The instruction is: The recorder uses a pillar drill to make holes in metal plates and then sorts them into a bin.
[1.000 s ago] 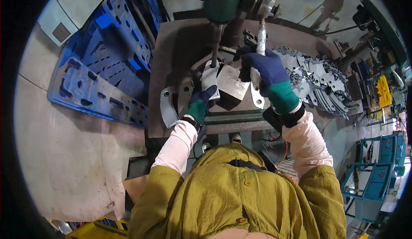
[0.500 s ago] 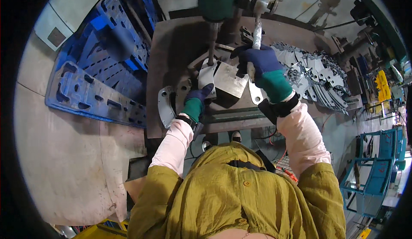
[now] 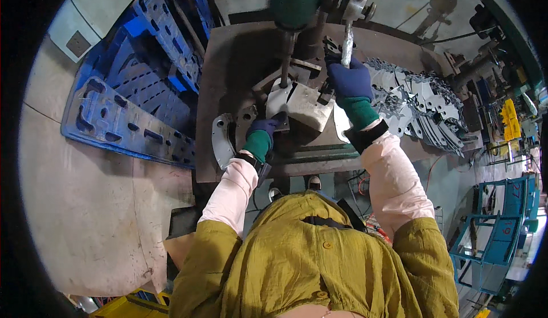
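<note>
My left hand (image 3: 265,127), in a dark blue glove with a green cuff, grips the near end of a flat silver metal plate (image 3: 278,102), one finger stretched along it. The spindle (image 3: 287,61) of a green drill press (image 3: 297,4) comes down onto the plate's far part; its tip is hard to make out. My right hand (image 3: 350,80), gloved alike, is closed round the drill press's silver-wrapped feed lever (image 3: 347,44). Beside the plate, a bent sheet-metal guard (image 3: 311,108) sits between my hands. Another pale plate (image 3: 341,123) lies partly under my right wrist.
A large heap of cut metal plates (image 3: 422,101) covers the right of the brown worktable (image 3: 234,55). A curved plate (image 3: 221,141) lies at its left edge. Blue plastic pallets (image 3: 125,118) stand left of the table. Blue metal racks (image 3: 502,227) are at the far right.
The feed lever has turned, and its other arm with a red knob has come into view. My right hand has shifted slightly with it; my left hand stays on the plate.
</note>
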The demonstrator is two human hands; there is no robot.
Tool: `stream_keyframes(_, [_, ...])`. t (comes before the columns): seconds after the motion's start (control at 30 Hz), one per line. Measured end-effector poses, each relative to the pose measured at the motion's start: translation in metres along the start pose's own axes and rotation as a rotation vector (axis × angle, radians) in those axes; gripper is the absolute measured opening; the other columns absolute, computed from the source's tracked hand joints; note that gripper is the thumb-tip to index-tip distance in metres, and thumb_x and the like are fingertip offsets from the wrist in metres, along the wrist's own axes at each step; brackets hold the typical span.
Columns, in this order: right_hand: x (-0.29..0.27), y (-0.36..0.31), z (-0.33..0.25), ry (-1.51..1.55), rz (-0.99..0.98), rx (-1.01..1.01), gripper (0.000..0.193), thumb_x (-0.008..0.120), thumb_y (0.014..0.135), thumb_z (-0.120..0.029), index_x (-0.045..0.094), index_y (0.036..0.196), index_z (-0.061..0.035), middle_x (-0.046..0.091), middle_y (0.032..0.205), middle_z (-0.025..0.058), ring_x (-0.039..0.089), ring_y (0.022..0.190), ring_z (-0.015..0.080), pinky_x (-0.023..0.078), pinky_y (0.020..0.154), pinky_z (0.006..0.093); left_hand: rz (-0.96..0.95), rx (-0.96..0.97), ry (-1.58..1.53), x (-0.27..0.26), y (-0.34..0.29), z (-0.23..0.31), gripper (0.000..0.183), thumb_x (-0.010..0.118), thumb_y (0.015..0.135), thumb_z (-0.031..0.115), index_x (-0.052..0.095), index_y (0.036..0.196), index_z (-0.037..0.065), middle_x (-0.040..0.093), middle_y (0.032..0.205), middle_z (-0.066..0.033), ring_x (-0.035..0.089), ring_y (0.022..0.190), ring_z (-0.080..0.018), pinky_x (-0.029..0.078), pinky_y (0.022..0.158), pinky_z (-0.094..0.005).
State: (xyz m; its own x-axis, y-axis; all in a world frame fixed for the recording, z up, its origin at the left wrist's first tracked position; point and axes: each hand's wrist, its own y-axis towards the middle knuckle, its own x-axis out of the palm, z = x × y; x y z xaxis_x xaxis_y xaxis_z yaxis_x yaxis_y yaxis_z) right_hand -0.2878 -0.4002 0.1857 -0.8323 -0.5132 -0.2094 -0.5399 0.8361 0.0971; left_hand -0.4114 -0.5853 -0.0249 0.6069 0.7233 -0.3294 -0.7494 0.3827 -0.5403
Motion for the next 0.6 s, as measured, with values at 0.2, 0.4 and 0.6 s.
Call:
stream_keyframes(0.2, [0.005,-0.001,-0.005,-0.024,0.018,-0.033,0.023,0.07,0.082,-0.016,0.072,0.099,-0.0004,0.066,0.075,0.0024,0.058,0.064,0.0083,0.046,0.057,0.0259,-0.076,0.017,-0.005,-0.007,0.003,-0.01,0.084,0.068,0.07,0.072,0.068,0.112,-0.001,0.067,0.114,-0.0209,0.061,0.107,-0.0341,0.046,0.091,-0.04])
stream_keyframes(0.4, [0.009,0.003,-0.003,-0.068,0.036,-0.163,0.025,0.066,0.08,-0.02,0.07,0.098,-0.0027,0.071,0.076,0.0108,0.07,0.067,0.0174,0.054,0.065,0.0322,-0.088,0.075,-0.198,-0.012,0.007,-0.019,0.059,0.079,0.074,0.052,0.071,0.104,0.002,0.07,0.098,-0.0099,0.064,0.079,-0.021,0.051,0.072,-0.0341])
stream_keyframes(0.6, [0.006,0.01,0.006,-0.159,0.106,-0.224,0.028,0.067,0.08,-0.024,0.071,0.101,-0.0053,0.072,0.083,0.0122,0.072,0.077,0.0215,0.055,0.071,0.0353,-0.077,0.189,-0.17,-0.013,-0.016,-0.005,0.045,0.08,0.078,0.044,0.073,0.099,0.005,0.071,0.091,-0.0054,0.064,0.069,-0.0171,0.052,0.063,-0.0317])
